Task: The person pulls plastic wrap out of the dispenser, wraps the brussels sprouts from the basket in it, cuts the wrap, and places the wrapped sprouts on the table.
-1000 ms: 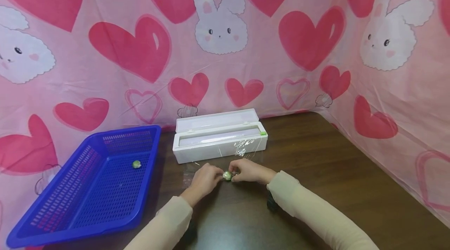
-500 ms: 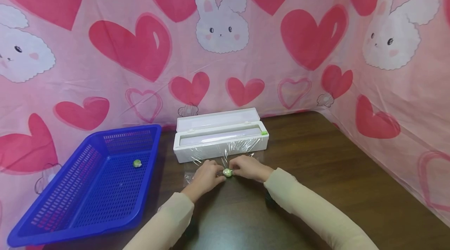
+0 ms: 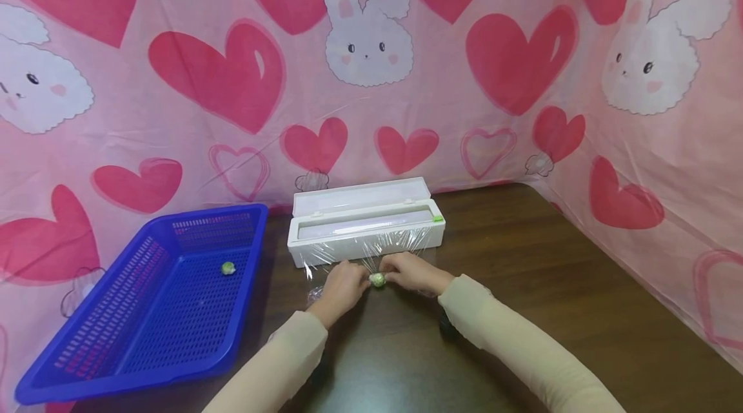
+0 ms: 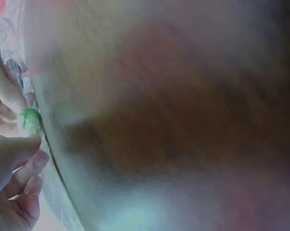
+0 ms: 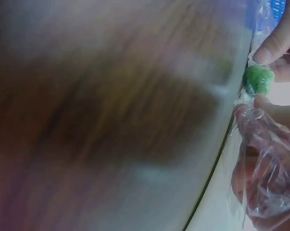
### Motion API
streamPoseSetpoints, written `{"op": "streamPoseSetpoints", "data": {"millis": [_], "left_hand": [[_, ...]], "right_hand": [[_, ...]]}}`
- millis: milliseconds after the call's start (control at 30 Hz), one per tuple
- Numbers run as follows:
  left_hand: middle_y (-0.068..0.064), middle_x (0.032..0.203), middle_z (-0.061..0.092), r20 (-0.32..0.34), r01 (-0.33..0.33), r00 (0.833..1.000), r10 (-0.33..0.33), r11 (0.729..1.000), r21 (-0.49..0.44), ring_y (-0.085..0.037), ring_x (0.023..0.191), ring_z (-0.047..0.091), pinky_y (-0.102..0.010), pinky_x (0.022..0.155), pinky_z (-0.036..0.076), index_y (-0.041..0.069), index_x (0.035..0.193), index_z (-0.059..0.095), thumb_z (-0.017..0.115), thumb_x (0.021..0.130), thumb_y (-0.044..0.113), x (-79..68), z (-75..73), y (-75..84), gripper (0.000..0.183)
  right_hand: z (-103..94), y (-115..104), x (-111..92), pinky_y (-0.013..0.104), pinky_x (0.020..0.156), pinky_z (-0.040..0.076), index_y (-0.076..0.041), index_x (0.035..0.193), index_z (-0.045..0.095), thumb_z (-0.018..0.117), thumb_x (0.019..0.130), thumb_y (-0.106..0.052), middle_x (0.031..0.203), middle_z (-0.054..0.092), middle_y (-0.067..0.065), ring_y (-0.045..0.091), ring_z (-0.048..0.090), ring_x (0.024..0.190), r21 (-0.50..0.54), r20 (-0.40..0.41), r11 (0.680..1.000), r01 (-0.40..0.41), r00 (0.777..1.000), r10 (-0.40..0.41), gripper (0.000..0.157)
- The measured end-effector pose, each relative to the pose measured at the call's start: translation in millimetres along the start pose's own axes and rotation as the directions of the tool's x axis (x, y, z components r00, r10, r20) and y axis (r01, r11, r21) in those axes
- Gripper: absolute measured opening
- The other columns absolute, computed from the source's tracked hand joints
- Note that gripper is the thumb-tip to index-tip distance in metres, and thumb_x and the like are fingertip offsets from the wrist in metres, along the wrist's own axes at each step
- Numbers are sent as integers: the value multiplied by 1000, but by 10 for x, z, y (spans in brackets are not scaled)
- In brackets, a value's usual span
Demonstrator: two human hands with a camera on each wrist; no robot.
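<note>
A small green Brussels sprout [image 3: 377, 280] sits between my two hands, covered in clear cling film [image 5: 274, 178]. My left hand [image 3: 344, 287] pinches the film at the sprout's left side, its thumb against the sprout in the left wrist view. On the other side my right hand [image 3: 413, 271] pinches the film close to the sprout; loose film drapes over its fingers in the right wrist view. From the sprout, creased film runs back to the white cling film dispenser [image 3: 331, 251], whose lid stands up.
At the left stands a blue plastic basket [image 3: 235, 335] with slotted walls. Another green sprout [image 3: 228, 268] lies inside it. The dark wooden table [image 3: 522, 258] extends to the right, with a pink heart-patterned cloth [image 3: 435, 97] hanging behind.
Both hands and the sprout have shifted slightly away from me, towards the dispenser. The film in front of the dispenser is drawn into more creases that converge on the sprout.
</note>
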State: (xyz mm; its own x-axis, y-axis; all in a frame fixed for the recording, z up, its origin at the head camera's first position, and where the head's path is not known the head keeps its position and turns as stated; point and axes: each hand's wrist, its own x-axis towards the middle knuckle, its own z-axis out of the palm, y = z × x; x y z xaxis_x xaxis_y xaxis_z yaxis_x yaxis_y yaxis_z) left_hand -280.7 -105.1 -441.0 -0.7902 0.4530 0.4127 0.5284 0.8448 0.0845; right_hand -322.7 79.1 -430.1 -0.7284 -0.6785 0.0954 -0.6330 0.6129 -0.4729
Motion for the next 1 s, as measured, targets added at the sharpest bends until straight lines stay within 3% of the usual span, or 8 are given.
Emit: {"op": "streamPoseSetpoints", "data": {"millis": [133, 233, 300, 433, 533, 700, 800, 1000], "left_hand": [[3, 65, 63, -21, 6, 1000, -6, 1000, -17, -20, 60, 53, -34, 61, 43, 12, 72, 71, 73, 76, 17, 8, -16, -10, 7], [1, 67, 62, -38, 9, 999, -10, 1000, -27, -21, 62, 52, -34, 57, 41, 12, 73, 72, 73, 76, 17, 2, -22, -21, 7], [1, 67, 62, -51, 5, 999, -7, 1000, -28, -21, 64, 53, -34, 58, 42, 12, 73, 72, 74, 76, 17, 2, -20, -27, 6], [2, 68, 60, -71, -17, 997, 14, 999, -36, -20, 65, 54, -33, 60, 42, 12, 72, 71, 75, 74, 18, 13, -8, -28, 7], [2, 69, 61, -73, -24, 997, 20, 998, -55, -20, 65, 53, -32, 60, 42, 11, 71, 71, 75, 73, 17, 22, 21, -31, 8], [0, 69, 63, -78, -31, 997, 20, 990, -139, -21, 65, 53, -34, 60, 41, 8, 70, 70, 76, 72, 12, 23, 32, -56, 7], [2, 66, 62, -92, -78, 994, 64, 983, -167, -20, 63, 53, -33, 59, 41, 9, 69, 70, 75, 74, 16, 36, 96, -127, 9], [1, 64, 62, -31, -108, 994, 105, 986, -125, -19, 60, 58, -34, 58, 45, 8, 67, 70, 74, 72, 9, 61, 25, -115, 7]], "right_hand": [[-22, -3, -10, 27, 66, 44, -15, 92, 68, 64, 87, -15, 81, 61, -9, 5, 51, 70, -42, 8, 998, 48, 999, -48, 6], [-40, -27, -3, 26, 61, 43, -15, 91, 69, 70, 82, -22, 74, 59, -10, 4, 49, 64, -152, 30, 983, 104, 995, -100, 12], [-44, -37, 8, 25, 57, 41, -15, 88, 69, 73, 79, -22, 69, 54, -10, 5, 47, 60, -252, 37, 955, 156, 988, -151, 12], [-45, -38, 30, 25, 52, 40, -17, 73, 68, 75, 75, -17, 65, 50, -9, 9, 47, 58, -446, 10, 861, 246, 963, -270, 7], [-54, -22, 37, 26, 50, 39, -18, 67, 68, 74, 76, -15, 64, 51, -8, 11, 48, 57, -486, -7, 831, 270, 950, -313, 11], [-65, 40, 50, 24, 55, 40, -19, 72, 72, 73, 79, -17, 67, 52, -11, 6, 45, 59, -389, 15, 884, 261, 961, -277, 7], [-60, 75, 60, 24, 59, 41, -18, 76, 73, 72, 80, -18, 69, 52, -13, 4, 46, 61, -315, 35, 922, 227, 973, -227, 4], [-52, 66, 76, 25, 62, 43, -17, 76, 71, 70, 82, -18, 72, 56, -13, 4, 49, 64, -231, 46, 962, 144, 989, -137, 6]]}}
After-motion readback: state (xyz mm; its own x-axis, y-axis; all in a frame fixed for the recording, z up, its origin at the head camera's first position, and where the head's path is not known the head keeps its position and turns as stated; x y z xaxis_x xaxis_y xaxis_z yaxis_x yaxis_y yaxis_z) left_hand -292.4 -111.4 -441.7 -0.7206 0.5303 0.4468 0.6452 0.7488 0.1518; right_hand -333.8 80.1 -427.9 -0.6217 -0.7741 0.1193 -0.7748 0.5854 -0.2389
